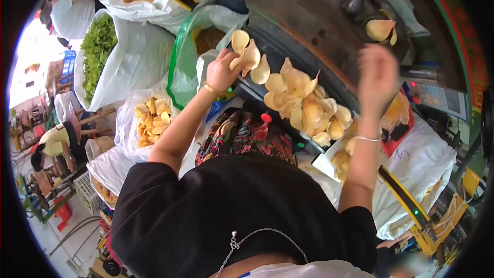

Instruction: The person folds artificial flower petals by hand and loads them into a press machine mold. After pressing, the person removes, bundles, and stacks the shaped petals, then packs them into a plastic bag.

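Note:
My left hand (222, 74), with a yellow bangle at the wrist, pinches a pale yellow petal-shaped piece (250, 56) at the top of the work surface's front strip. Two similar pieces lie close around it. A heap of these pieces (306, 104) spreads along the strip between my hands. My right hand (378, 74) is raised on the right, smeared by motion, so its fingers cannot be made out. Just above it a pointed pale piece (380, 29) lies on the dark metal machine bed (288, 0).
White sacks (139, 46) with green leaves and yellow pieces stand at the left. A green-edged bag (181, 67) is beside my left forearm. At the right are a control panel (437, 98), a white sack (417, 164) and yellow-black bars (404, 195). Another person (62, 139) bends over far left.

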The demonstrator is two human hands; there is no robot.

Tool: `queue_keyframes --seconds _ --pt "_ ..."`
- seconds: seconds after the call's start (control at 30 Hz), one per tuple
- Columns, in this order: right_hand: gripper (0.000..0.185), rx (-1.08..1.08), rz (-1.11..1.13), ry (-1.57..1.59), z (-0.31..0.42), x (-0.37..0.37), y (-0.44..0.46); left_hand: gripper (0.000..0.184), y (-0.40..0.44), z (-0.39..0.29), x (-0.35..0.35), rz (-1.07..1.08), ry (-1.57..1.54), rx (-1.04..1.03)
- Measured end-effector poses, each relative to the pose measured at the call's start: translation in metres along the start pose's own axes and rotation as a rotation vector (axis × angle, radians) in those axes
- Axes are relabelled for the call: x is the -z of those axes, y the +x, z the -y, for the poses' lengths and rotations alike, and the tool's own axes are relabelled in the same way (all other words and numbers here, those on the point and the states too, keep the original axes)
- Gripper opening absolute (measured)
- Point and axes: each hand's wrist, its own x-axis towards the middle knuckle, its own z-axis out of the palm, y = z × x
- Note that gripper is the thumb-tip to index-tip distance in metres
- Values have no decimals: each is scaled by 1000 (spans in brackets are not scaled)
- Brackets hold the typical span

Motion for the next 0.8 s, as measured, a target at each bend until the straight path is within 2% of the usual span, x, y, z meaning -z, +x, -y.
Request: queue_keyframes --seconds 0.03,0.07,0.1,0.13,0.17,0.2,0.23,0.33,0.37,0.47,0.63,0.73,0.77,0.8 --pt "16 -323 225 273 12 -34 -27 17 2 3 -4 -26 43 -11" --pt "15 -318 423 65 3 -69 -46 17 4 5 -9 -65 80 -27" --pt "16 -318 514 -20 4 -104 -58 17 5 9 -15 -75 61 -22" --pt "23 -295 491 51 -28 -144 -76 16 7 16 -22 -89 15 38" --pt "21 -293 590 -97 -35 -166 -78 15 7 24 -27 -101 -22 99" --pt "20 -300 685 -236 -43 -185 -83 15 3 33 -29 -103 -49 160" --pt "20 -308 687 -222 -47 -197 -86 15 -2 39 -31 -95 -36 162" --pt "22 -376 801 -351 -54 -209 -90 15 -8 36 -47 -42 -305 238" --pt "22 -382 793 -360 -52 -203 -86 15 -6 36 -49 -36 -314 232" --pt "19 -201 490 -567 -29 -172 -78 10 -7 27 -47 -78 -428 260" --pt "19 -126 496 -720 -14 -153 -75 11 10 -25 -52 -76 -598 456" --pt "12 208 461 -579 -12 -160 -92 14 23 -36 -75 -34 -1101 628" --pt "12 200 438 -578 -10 -155 -88 14 31 -37 -66 -20 -1092 609" --pt "11 0 375 -324 -9 -143 -81 15 38 -36 -55 122 -1066 521"
